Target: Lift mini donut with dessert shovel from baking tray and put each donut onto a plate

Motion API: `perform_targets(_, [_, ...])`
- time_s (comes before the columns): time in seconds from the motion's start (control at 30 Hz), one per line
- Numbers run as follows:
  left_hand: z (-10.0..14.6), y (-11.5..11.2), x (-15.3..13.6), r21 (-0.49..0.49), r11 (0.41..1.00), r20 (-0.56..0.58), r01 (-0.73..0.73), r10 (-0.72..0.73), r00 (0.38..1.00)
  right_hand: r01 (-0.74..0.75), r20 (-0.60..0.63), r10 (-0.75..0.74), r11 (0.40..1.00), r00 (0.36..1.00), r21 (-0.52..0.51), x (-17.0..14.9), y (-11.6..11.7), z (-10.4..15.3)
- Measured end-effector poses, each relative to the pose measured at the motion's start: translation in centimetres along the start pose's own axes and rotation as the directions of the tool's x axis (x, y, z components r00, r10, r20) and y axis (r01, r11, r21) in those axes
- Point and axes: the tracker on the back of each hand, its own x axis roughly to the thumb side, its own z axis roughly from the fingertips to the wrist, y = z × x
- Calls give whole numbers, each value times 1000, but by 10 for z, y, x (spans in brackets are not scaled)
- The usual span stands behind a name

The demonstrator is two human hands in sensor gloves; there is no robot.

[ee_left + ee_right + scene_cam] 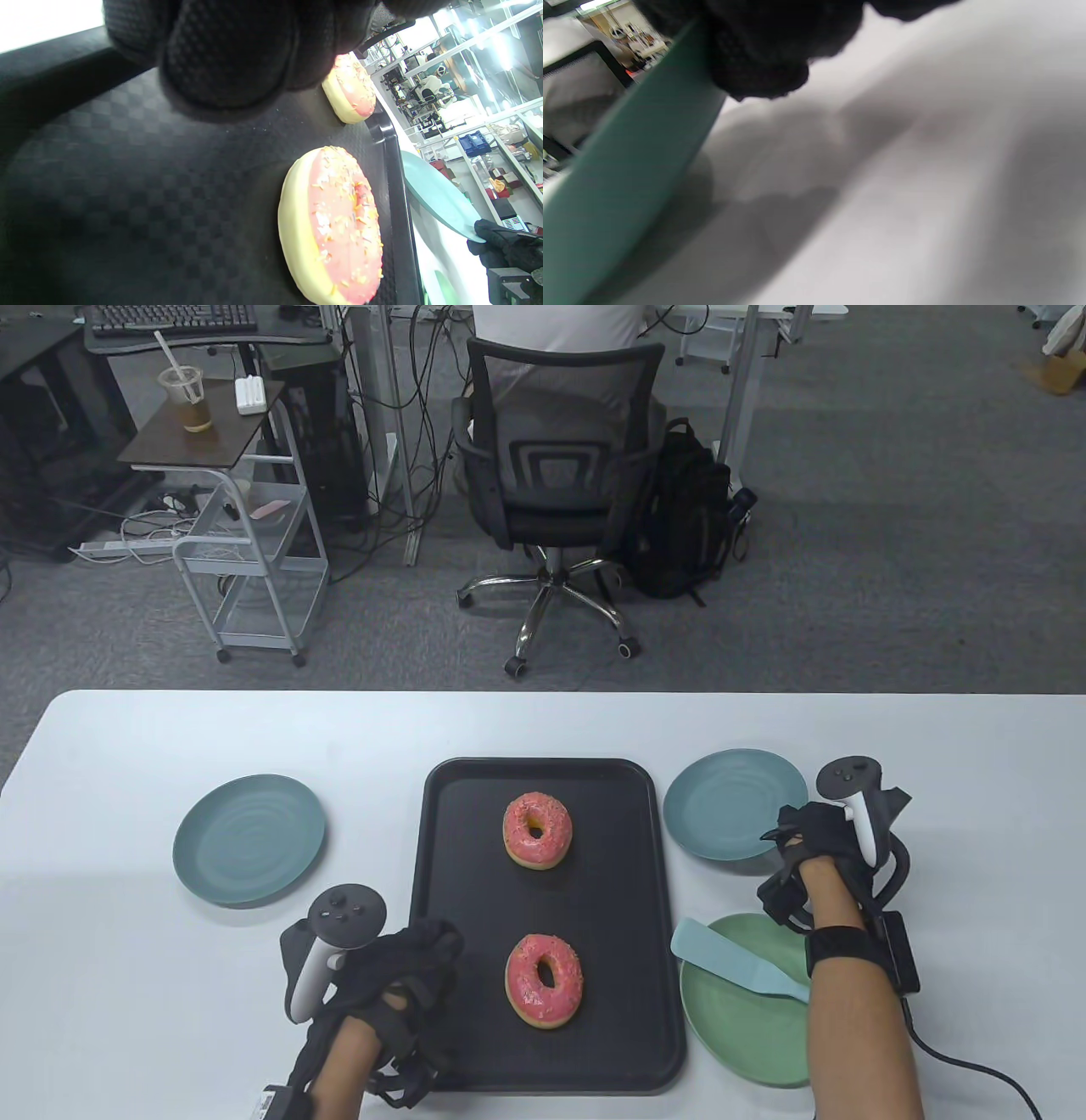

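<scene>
Two pink-iced mini donuts lie on the black baking tray [458, 848]: a far donut [538, 830] and a near donut [545, 981]. My left hand [437, 942] sits at the tray's left rim with its fingers [225, 55] curled over the edge, above the tray floor. The light blue dessert shovel [730, 967] lies unheld across a green plate [738, 1044]. My right hand [785, 836] grips the right rim of a teal plate [721, 806]. The right wrist view shows a fingertip [755, 63] on that plate's edge [628, 161].
Another teal plate [249, 840] lies left of the tray. Beyond the table's far edge stand an office chair [556, 466] with a person's back in it, a black backpack [683, 517] and a small white cart [250, 560].
</scene>
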Motion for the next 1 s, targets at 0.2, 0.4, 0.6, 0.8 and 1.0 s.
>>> perform_targets(0.2, [-1, 0, -2, 0, 1000, -15, 5, -5, 1000, -120, -40, 122, 991, 992, 57, -4, 10, -9])
perform_targets(0.4, [0, 1, -1, 2, 1000, -24, 14, -13, 1000, -184, -56, 188, 980, 981, 73, -7, 17, -13])
perform_targets(0.6, [0, 0, 0, 1, 1000, -30, 21, -21, 999, -243, -64, 248, 967, 967, 75, -6, 24, -14])
perform_targets(0.8, [0, 0, 0, -4, 1000, -30, 25, -25, 999, -250, -61, 253, 967, 966, 54, -6, 26, -13])
perform_targets(1.0, [0, 1, 0, 1, 999, -33, 52, -52, 998, -262, -73, 264, 964, 962, 37, -10, 16, -6])
